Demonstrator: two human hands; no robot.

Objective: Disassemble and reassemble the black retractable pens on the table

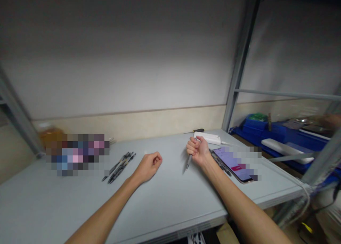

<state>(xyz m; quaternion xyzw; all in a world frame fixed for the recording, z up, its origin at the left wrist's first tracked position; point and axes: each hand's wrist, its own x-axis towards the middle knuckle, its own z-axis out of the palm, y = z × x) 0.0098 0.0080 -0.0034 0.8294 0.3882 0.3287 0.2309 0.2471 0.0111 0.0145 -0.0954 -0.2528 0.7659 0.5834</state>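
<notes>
— Grey wall (128, 59) rose behind the pale table (165, 208), and a metal post (241, 62) stood at its right-hand side. What were the hands doing?

— The right hand (197, 149) was closed in a fist around a pen (189, 163), one end slanting down toward the tabletop. I couldn't tell whether that end touched it. The left hand (150, 167) rested near the middle of the table, fingers loosely curled. I saw nothing in it, though its palm was hidden.

— Which step was that, would you say?

— Handling a single pen, I judged. Any next move called for keeping that grip steady and the left hand out of the pen's way.

— And the counts?

— One pen in the fist. Left of the left hand lay a bunch of dark pens (121, 167), side by side and overlapping: three at least, but I couldn't number them exactly. More dark pens (222, 164) lay between the right forearm and the phone (231, 162); the arm partly covered them, so I left that count unsettled.

— Anything else?

— One phone, screen lit, one white power strip (210, 138) just behind the right hand, and one screwdriver (198, 131) beyond it, near the wall.
</notes>
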